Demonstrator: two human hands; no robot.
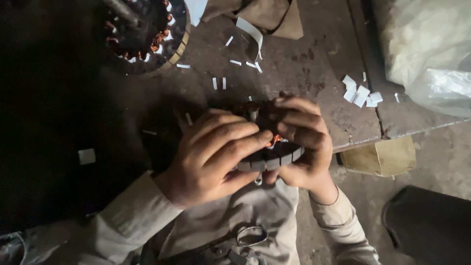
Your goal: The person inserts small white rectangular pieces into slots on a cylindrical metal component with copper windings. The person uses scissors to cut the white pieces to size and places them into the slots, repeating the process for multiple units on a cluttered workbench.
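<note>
At the bench's near edge, both hands, left (216, 152) and right (304, 142), clamp a round motor stator (272, 156) tightly; its copper windings (275, 140) could nick if fingers slip.

— Left hand (216, 152)?
— Low centre, back up, fingers (235, 142) curled and pointing right, thumb tucked below. Closed in a grip.
— Right hand (301, 140)?
— Just beside it, touching, palm turned in, fingers bent over the top, thumb under. Also gripping.
— Arms?
— Both forearms come up from the bottom edge in pale sleeves (142, 211), wrists bent inward, elbows out.
</note>
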